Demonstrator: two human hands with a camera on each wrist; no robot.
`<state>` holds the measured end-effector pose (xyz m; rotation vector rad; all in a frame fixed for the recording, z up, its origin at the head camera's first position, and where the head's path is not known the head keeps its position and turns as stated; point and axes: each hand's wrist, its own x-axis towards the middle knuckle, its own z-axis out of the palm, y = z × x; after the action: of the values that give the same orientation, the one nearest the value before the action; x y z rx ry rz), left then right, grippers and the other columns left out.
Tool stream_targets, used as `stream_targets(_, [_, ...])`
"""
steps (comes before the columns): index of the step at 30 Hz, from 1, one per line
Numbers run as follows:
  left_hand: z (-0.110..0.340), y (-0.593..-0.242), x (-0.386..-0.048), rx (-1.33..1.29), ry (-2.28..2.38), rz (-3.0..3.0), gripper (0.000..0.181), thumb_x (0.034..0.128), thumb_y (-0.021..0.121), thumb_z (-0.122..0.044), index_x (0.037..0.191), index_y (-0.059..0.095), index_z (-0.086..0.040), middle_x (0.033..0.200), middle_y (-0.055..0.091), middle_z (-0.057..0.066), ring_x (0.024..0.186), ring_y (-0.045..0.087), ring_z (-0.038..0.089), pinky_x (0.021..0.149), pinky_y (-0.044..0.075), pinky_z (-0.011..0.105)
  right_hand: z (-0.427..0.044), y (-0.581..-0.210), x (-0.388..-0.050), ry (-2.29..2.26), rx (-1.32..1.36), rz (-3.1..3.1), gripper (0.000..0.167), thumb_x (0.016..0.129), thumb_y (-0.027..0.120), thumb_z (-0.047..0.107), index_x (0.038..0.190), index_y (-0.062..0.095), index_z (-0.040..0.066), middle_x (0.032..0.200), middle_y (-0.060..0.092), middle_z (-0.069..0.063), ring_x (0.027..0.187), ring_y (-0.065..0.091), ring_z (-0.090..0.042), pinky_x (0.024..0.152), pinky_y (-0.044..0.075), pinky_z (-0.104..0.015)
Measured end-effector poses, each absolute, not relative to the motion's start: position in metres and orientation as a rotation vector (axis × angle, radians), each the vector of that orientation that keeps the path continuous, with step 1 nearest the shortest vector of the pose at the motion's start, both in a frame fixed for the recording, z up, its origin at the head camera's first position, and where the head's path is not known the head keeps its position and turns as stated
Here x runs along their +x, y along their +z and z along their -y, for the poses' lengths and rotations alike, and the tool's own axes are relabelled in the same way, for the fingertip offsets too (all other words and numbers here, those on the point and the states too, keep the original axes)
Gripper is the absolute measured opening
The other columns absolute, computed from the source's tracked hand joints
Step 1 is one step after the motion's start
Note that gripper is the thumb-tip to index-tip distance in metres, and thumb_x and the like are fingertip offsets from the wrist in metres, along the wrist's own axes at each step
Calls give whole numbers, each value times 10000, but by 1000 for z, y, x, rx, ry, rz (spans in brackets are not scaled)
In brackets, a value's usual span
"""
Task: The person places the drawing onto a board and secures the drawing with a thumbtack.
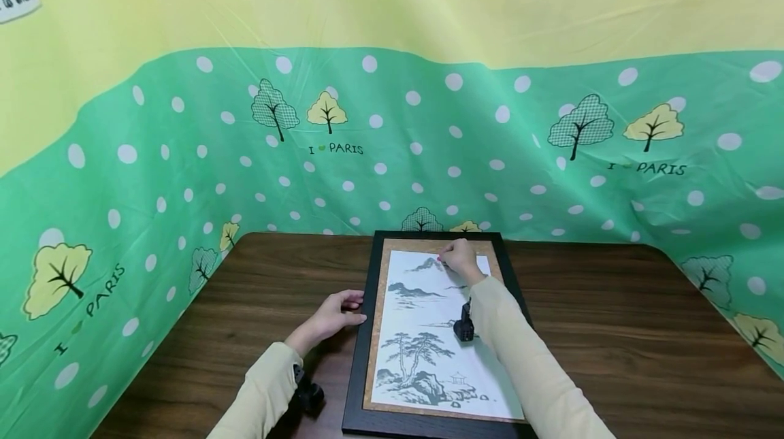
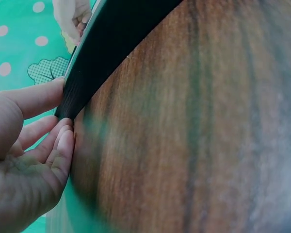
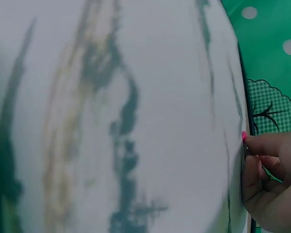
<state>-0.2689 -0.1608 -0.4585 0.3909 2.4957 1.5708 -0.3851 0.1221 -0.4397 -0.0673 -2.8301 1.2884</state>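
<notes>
Near the top edge of a white sheet with a grey-green landscape print [image 1: 422,310], my right hand [image 1: 461,258] pinches a small pink push pin [image 3: 244,136] between thumb and forefinger. The pin's point is hidden. Beneath the sheet lies a cork board with a black frame [image 1: 361,357], flat on the table. With relaxed fingers, my left hand [image 1: 333,314] touches the left side of that frame. The left wrist view shows the thumb and fingertips [image 2: 63,127] against the black edge.
The dark wood table [image 1: 245,330] extends to both sides of the board. Behind it hangs a green and yellow cloth [image 1: 343,139] with white dots and printed trees. A black wrist camera [image 1: 463,324] is over the sheet, and another [image 1: 309,398] sits near the frame's left side.
</notes>
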Motion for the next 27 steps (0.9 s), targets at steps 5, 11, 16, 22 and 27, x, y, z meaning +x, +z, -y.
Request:
stream_targets(5, [161,-461,-269,400,1563,-2498,489,802,669,-60,1232,484,83,1156,555,194,1015,504,293,745,460,299,-135,-430,-382,1603,-15,2815,207,905,507,60,993,637,-73,778,594,-118,547,454,-129,521,403,-256])
stream_targets(11, [162,-463,-271,398,1550,-2506,484,805,671,-73,1234,491,63,1160,558,175,1016,509,277,787,462,329,-157,-405,-370,1555,153,2827,250,921,498,90,1078,583,-84,925,569,-177,776,557,-301,681,495,-380])
stream_targets(16, [162,-462,-271,407,1552,-2501,491,808,668,-77,1238,483,72,1168,551,189,1020,509,289,798,460,343,-179,-393,-360,1411,324,2841,251,906,532,106,1067,592,-76,979,571,-207,880,555,-342,730,490,-413])
stream_targets(22, [163,-461,-270,401,1544,-2508,489,809,667,-75,1238,483,73,1168,550,195,1025,505,299,796,459,345,-208,-387,-345,1229,443,2815,197,876,569,84,1006,614,-58,898,598,-137,781,535,-218,640,456,-298])
stream_targets(27, [162,-461,-270,372,1550,-2510,490,806,670,-69,1238,483,66,1167,553,182,1022,504,282,801,458,359,-234,-386,-329,1143,487,2797,155,858,590,66,969,620,-38,863,599,-125,740,527,-196,606,454,-294])
